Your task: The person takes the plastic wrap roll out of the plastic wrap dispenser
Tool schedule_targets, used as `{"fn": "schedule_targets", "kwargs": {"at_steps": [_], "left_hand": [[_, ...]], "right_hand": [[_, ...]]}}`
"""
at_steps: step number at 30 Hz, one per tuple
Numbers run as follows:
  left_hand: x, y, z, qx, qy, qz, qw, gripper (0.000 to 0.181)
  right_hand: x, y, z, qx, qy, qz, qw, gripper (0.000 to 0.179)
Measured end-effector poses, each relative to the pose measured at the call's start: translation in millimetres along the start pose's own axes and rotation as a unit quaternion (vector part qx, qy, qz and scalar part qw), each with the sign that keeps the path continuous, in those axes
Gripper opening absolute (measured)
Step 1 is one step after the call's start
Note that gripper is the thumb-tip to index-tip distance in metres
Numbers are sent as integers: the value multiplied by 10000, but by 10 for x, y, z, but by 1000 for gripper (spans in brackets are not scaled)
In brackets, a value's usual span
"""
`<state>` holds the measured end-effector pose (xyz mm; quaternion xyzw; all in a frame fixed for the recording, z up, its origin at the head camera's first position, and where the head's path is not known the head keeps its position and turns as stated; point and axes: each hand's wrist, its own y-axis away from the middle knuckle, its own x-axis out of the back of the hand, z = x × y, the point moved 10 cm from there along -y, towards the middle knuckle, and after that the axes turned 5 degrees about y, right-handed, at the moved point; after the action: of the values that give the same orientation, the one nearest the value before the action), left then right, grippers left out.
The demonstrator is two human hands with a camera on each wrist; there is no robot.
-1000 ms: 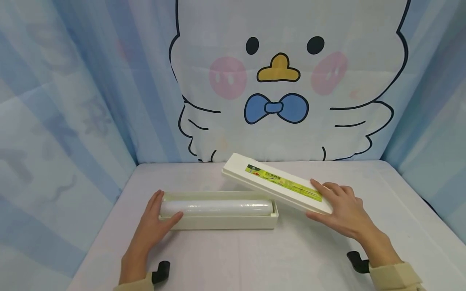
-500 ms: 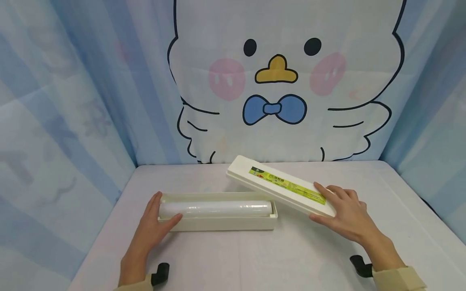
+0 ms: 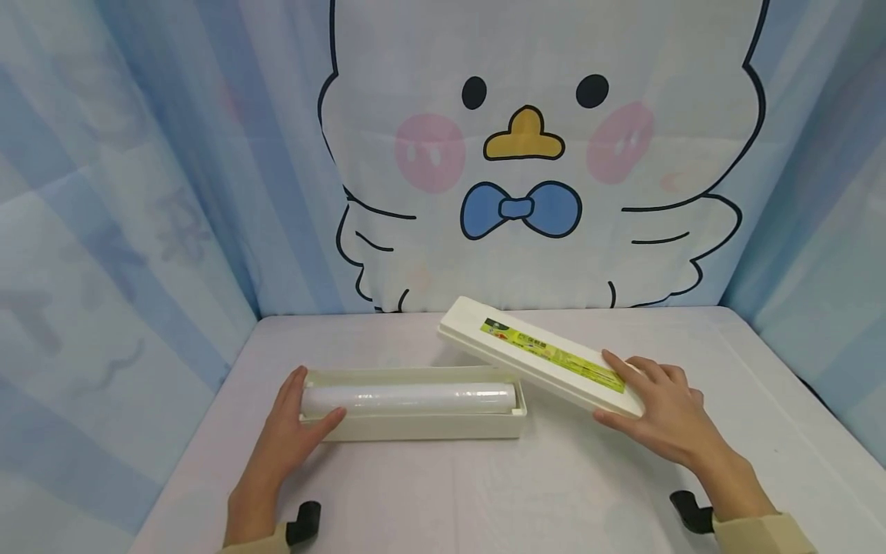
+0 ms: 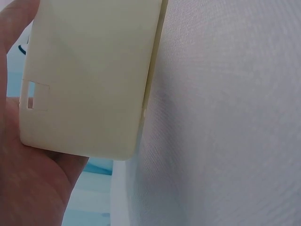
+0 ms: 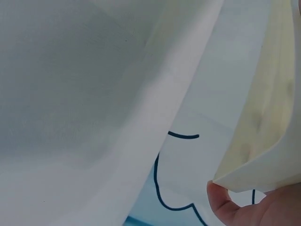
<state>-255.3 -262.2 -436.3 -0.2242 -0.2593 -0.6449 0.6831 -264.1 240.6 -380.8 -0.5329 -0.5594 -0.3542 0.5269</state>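
Observation:
A long cream box point(image 3: 429, 429) lies on the table with a roll of cling film point(image 3: 429, 398) inside it. At the box's left end my left hand point(image 3: 291, 431) grips it, thumb on the front wall and fingers at the back. The left wrist view shows that end of the box point(image 4: 89, 80) close up, with a small slot. My right hand point(image 3: 664, 412) holds the right end of the white lid point(image 3: 484, 342), which bears a green-yellow label. Tilted, the lid sits above and beyond the box's right end. In the right wrist view the lid's hollow underside point(image 5: 263, 113) shows.
A white cloth covers the table point(image 3: 484, 500). Behind it hangs a curtain point(image 3: 291, 154) with a cartoon bird, and more blue-and-white cloth hangs at both sides. Black camera mounts point(image 3: 304, 523) sit at both wrists.
My right hand has shifted the lid a little to the right and slightly lower in the head view. My left hand and the box stay nearly in place.

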Motion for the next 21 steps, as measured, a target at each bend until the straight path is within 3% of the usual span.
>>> {"fn": "schedule_targets", "kwargs": {"at_steps": [4, 21], "left_hand": [[-12, -2, -16, 101, -11, -38, 9999, 109], [-2, -1, 2, -21, -56, -6, 10000, 107]], "right_hand": [[-6, 12, 26, -31, 28, -7, 10000, 94], [18, 88, 110, -115, 157, 84, 9998, 92]]}}
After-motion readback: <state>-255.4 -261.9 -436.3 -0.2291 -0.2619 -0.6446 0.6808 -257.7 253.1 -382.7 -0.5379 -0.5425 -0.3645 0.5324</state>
